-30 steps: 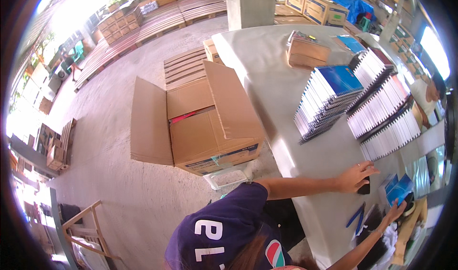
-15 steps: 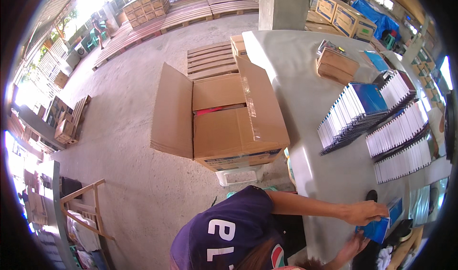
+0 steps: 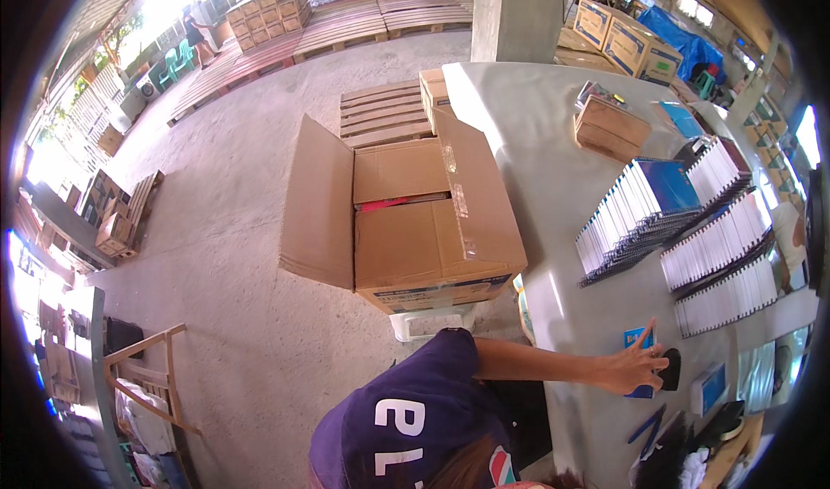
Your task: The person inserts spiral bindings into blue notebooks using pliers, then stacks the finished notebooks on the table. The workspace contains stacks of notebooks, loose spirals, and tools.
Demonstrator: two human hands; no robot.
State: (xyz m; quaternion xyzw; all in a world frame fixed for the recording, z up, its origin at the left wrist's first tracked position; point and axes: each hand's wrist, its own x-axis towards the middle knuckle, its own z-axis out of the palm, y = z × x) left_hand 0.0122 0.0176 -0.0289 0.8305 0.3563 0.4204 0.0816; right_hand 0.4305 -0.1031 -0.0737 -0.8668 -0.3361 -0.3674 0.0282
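Left hand (image 3: pixel 635 371), fingers spread, over a blue booklet (image 3: pixel 634 338), lower right.
I see white lettering (image 3: pixel 381 463) on the purple shirt (image 3: pixel 350 428); the right hand I cannot tell.

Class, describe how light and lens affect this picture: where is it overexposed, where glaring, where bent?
In the head view, daylight bleaches the upper left white; in the head view, glare streaks the grey table's left edge; also in the head view, wooden pallets bow along the fisheye's curve, while stacked spiral notebooks show distinct edges.
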